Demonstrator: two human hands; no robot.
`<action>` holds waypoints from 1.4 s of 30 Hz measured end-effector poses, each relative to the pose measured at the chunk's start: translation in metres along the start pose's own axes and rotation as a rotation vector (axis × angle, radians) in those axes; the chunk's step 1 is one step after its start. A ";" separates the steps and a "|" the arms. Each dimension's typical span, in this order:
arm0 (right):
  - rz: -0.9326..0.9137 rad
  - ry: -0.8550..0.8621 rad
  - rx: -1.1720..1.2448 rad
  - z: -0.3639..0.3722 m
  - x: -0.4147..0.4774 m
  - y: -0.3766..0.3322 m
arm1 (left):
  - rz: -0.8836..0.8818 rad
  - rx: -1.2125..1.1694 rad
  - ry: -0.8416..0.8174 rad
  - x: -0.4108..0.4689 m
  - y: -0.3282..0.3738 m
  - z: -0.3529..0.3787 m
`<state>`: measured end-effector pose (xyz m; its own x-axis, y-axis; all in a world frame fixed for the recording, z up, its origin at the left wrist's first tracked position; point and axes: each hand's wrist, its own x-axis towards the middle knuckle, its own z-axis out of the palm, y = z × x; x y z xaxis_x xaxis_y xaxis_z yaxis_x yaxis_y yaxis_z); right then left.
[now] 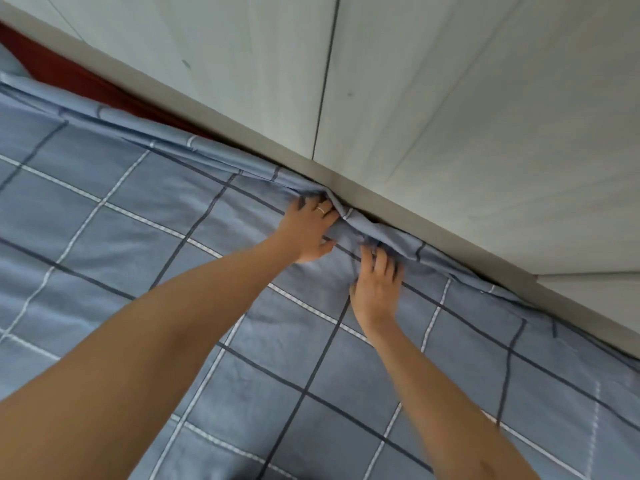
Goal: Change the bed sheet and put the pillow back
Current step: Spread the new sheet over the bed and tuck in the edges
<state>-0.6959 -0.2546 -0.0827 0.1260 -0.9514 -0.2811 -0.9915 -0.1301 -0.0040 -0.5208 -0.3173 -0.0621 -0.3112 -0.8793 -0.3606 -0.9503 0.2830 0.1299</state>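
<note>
Sheet: spread flat, its far edge bunched against the wardrobe.
Hands: left hand and right hand, near together, both grip the bunched fold.
Advice: push the fold down deep, then work sideways, keeping checks straight.

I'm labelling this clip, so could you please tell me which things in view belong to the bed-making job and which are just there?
In the job:
sheet
left hand and right hand, both at the sheet's bunched edge

Just there:
panels, white, beside the bed
red strip beyond the sheet
ring on the left hand

No pillow is in view.
</note>
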 end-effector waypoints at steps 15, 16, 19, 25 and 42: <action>0.044 -0.403 0.093 -0.034 0.058 0.064 | -0.181 0.115 -0.224 0.044 0.018 -0.005; 0.035 -0.431 0.068 -0.035 0.060 0.062 | -0.160 0.123 -0.220 0.043 0.017 -0.004; 0.069 -0.452 0.077 -0.033 0.057 0.057 | -0.105 0.121 -0.188 0.038 0.015 -0.002; 0.061 -0.391 0.197 -0.031 0.047 0.064 | -0.039 0.064 -0.173 0.034 0.014 -0.012; -0.075 -0.436 0.483 -0.091 0.039 0.130 | -0.193 -0.556 -0.433 -0.005 -0.001 -0.050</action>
<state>-0.8170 -0.3342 -0.0072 0.2713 -0.7307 -0.6265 -0.8966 0.0450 -0.4406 -0.5171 -0.3322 -0.0138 -0.2253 -0.6310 -0.7424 -0.8777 -0.1994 0.4358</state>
